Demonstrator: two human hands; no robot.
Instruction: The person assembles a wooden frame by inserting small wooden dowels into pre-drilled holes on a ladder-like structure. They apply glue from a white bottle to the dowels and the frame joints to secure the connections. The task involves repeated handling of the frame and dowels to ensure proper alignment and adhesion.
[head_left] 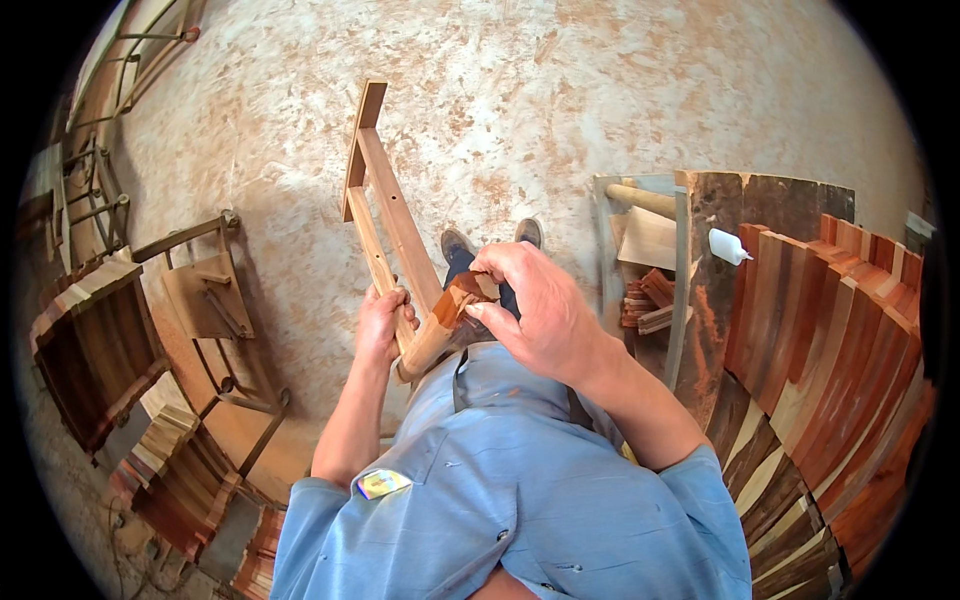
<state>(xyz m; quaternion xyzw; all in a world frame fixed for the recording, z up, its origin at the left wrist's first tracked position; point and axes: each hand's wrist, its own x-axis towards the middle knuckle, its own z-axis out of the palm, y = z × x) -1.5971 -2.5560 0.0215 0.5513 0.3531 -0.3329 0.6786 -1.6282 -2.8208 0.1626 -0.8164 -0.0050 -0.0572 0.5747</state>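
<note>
A wooden frame of two long rails with a crosspiece at each end slants away from my waist. My left hand is closed round its left rail, close to the near end. That near crosspiece rests against my belly. Over its right end, the fingers of my right hand pinch a thin, curled brown piece that looks like sandpaper. Part of that piece is hidden by the fingers. The far crosspiece stands out past the rails, above the floor.
On my right, a worn bench carries a white squeeze bottle and stacked reddish wood strips. Offcuts lie on its lower shelf. Metal racks with curved slatted wood panels stand left. The floor is dusty.
</note>
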